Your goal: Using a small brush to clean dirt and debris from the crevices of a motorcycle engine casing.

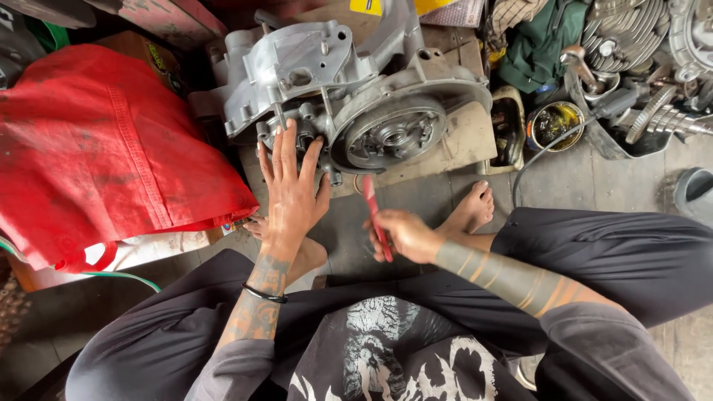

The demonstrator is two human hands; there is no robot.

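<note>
Two hands busy here, seen from the head camera. Left hand (291,186) is spread flat, fingers wide, pressed against the lower edge of the grey engine case (349,89), which sits on a board on the floor right in front of the bare feet. Right hand (401,232) is closed around a red-handled tool (375,215), tip pointing up at the case. I'd keep that left palm bracing firmly so nothing shifts, and go in slow.
</note>
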